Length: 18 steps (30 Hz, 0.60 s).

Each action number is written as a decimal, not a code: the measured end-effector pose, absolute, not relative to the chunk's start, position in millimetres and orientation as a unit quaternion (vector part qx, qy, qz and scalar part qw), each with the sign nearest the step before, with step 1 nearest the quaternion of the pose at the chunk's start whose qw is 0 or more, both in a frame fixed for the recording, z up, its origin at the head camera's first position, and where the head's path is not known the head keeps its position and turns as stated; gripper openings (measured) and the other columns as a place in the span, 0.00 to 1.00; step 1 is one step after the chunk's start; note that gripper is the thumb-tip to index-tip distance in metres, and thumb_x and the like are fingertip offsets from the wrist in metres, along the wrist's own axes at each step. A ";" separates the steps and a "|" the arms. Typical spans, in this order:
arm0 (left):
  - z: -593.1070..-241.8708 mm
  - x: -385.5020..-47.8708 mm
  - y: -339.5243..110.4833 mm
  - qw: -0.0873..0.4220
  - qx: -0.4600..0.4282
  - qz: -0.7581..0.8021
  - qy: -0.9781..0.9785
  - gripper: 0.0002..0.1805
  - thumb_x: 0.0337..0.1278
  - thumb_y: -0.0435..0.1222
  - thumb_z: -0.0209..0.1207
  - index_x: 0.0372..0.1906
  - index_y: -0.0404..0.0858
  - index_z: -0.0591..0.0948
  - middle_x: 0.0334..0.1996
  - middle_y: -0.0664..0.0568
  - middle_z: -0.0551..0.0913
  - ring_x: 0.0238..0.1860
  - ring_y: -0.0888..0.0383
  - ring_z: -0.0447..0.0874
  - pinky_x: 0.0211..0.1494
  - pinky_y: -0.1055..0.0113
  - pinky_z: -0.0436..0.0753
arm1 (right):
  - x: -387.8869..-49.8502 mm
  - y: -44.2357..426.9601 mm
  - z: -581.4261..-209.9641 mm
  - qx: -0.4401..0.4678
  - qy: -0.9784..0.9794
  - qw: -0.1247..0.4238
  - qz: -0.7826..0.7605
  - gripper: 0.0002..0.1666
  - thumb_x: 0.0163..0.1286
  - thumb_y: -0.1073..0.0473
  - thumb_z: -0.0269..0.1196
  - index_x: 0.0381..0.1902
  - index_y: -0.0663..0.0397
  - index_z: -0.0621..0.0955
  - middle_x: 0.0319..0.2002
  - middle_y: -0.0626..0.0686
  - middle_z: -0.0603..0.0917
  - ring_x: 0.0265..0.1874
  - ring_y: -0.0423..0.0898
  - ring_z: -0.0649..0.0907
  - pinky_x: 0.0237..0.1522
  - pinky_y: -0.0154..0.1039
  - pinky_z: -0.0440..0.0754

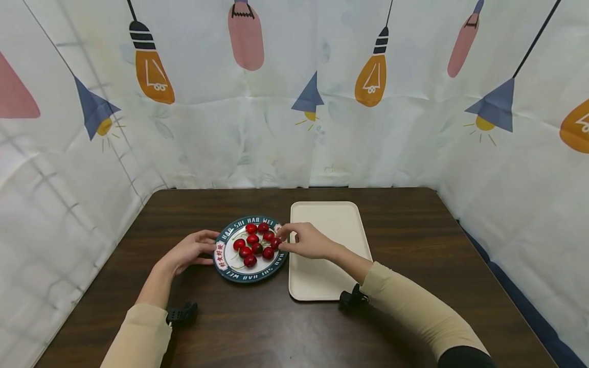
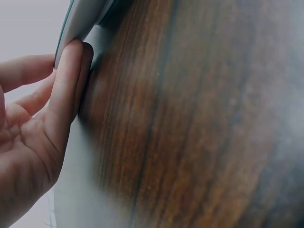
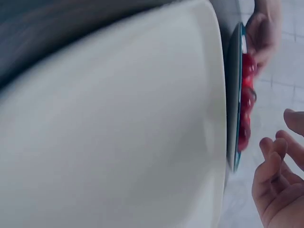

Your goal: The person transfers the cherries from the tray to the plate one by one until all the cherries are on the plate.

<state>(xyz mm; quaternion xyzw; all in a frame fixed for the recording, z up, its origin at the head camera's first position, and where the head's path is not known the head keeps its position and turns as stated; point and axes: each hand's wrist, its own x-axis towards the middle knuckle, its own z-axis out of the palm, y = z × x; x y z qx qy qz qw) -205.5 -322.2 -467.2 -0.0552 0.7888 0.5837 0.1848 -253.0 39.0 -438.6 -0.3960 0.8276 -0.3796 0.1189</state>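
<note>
A round plate point(image 1: 230, 274) with a dark teal lettered rim stands on the table and bears several red cherries point(image 1: 250, 261), some with stems. At its left rim my left hand point(image 1: 190, 250) holds the edge. The left wrist view shows fingertips on both sides of the plate's rim point(image 2: 78, 21). My right hand point(image 1: 309, 241) is over the plate's right side, close to the cherries, with thumb and fingers apart. In the right wrist view this right hand point(image 3: 280, 185) has loosely bent fingers and holds nothing visible; the cherries point(image 3: 247, 102) are apart from it.
A cream rectangular tray point(image 1: 322, 278) lies just right of the plate, partly under my right forearm. The dark wooden table point(image 1: 257, 327) carries both. Patterned white cloth point(image 1: 276, 148) hangs behind and at the sides. Each wrist wears a black device point(image 1: 182, 312).
</note>
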 end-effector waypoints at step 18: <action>-456.0 -184.9 -326.9 0.100 0.003 0.452 0.886 0.23 0.79 0.34 0.50 0.69 0.25 0.67 0.56 0.30 0.76 0.49 0.42 0.81 0.48 0.53 0.89 | -254.1 163.7 -430.0 -0.326 0.863 0.099 -0.374 0.14 0.76 0.56 0.64 0.53 0.60 0.84 0.42 0.48 0.84 0.27 0.54 0.84 0.26 0.39 0.82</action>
